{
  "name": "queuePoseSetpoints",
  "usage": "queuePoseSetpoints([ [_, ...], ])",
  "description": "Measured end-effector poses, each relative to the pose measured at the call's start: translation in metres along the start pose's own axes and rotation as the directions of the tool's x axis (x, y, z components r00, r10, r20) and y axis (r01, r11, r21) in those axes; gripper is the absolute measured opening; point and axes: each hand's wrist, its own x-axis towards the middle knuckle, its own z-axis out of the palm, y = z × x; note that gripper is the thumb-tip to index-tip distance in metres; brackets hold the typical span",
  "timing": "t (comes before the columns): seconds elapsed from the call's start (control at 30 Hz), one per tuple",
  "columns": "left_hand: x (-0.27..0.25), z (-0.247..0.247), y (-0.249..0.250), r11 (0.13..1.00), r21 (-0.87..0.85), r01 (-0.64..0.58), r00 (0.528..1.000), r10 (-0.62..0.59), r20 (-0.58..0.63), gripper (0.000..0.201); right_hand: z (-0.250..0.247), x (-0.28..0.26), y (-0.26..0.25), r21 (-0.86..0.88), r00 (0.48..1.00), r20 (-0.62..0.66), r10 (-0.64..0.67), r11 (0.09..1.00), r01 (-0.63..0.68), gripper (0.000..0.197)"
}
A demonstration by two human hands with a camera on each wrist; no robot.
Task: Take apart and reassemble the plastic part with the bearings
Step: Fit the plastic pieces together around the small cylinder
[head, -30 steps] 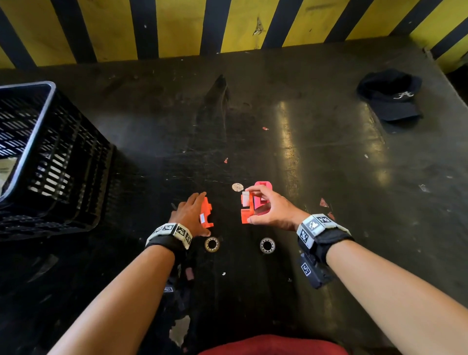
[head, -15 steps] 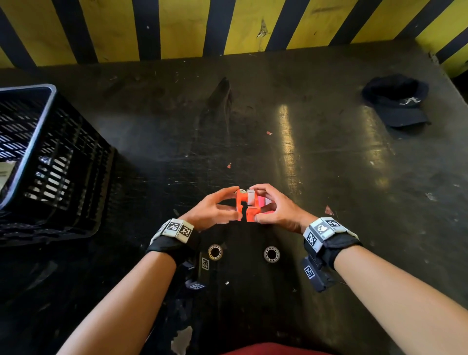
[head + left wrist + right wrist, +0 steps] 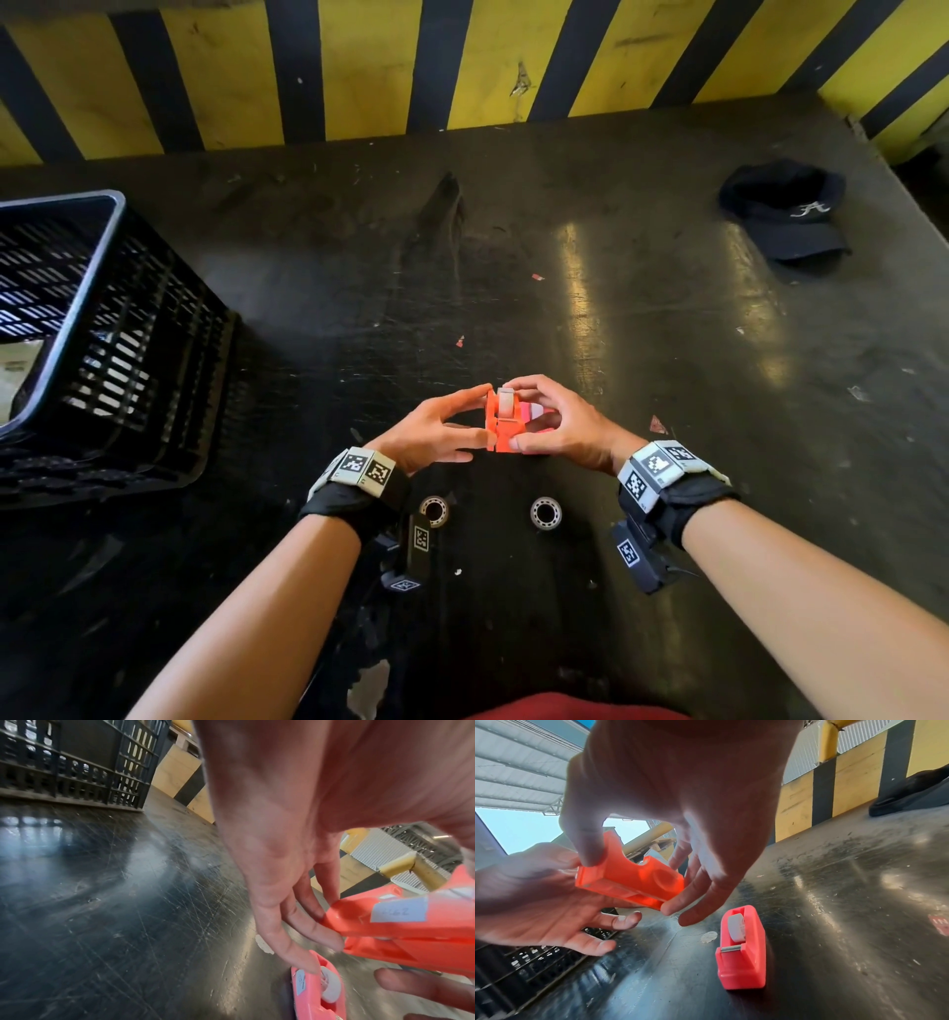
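Observation:
An orange plastic part (image 3: 504, 422) with a white label is held just above the black table (image 3: 667, 360), between my two hands. My right hand (image 3: 529, 416) pinches it, thumb on the near end and fingers on the far end, as the right wrist view shows (image 3: 628, 880). My left hand (image 3: 462, 421) touches the part's left side with straight, spread fingers (image 3: 308, 929). Two steel bearings (image 3: 435, 510) (image 3: 545, 512) lie on the table, close to my wrists.
A pink tape dispenser (image 3: 741, 949) stands on the table under my right hand. A black slatted crate (image 3: 92, 334) sits at the left. A dark cap (image 3: 785, 216) lies at the far right. A yellow-and-black striped wall (image 3: 462, 67) borders the far edge.
A second ago each hand held a separate orange piece, well apart. The hands came together and the pieces now sit as one block between them.

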Motion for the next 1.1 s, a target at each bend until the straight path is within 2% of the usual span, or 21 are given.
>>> queuePoseSetpoints([
  [0.1,-0.004,0.002,0.001,1.000,0.025,-0.001,1.000,0.001,0.004,0.081,-0.001,-0.002,0.000,-0.001,1.000,0.000,-0.005,1.000,0.005,0.074],
  [0.27,-0.010,0.004,0.007,0.997,0.081,-0.005,0.999,0.002,0.046,0.093,-0.001,-0.005,0.004,0.000,1.000,0.013,-0.008,1.000,0.008,0.080],
  [0.37,-0.010,0.005,0.009,0.995,0.096,-0.031,0.997,0.024,0.073,0.087,0.000,-0.008,0.006,-0.014,1.000,0.022,-0.022,1.000,0.022,0.082],
  [0.47,-0.011,0.007,0.013,0.995,0.071,-0.075,0.997,0.075,0.007,0.089,-0.002,-0.009,0.004,-0.009,0.999,0.003,-0.040,0.999,0.040,0.080],
  [0.53,-0.013,0.009,0.017,0.986,0.104,-0.133,0.985,0.143,-0.101,0.076,-0.003,-0.009,0.002,0.011,0.999,-0.013,-0.046,0.999,0.046,0.081],
  [0.6,-0.012,0.012,0.018,0.958,0.211,-0.193,0.942,0.241,-0.233,0.054,-0.004,-0.009,0.001,0.029,0.998,-0.026,-0.052,0.998,0.052,0.082],
  [0.67,-0.011,0.014,0.019,0.935,0.284,-0.210,0.903,0.297,-0.310,0.040,-0.003,-0.010,-0.001,0.038,0.999,-0.018,-0.050,0.998,0.051,0.087],
  [0.9,-0.008,0.023,0.027,0.863,0.485,-0.143,0.867,0.346,-0.359,0.025,0.004,-0.013,-0.002,0.030,0.999,-0.015,-0.046,0.998,0.046,0.100],
  [1.1,-0.005,0.024,0.028,0.833,0.543,-0.103,0.860,0.349,-0.372,0.009,0.006,-0.015,-0.002,0.001,0.998,-0.028,-0.065,0.998,0.065,0.096],
])
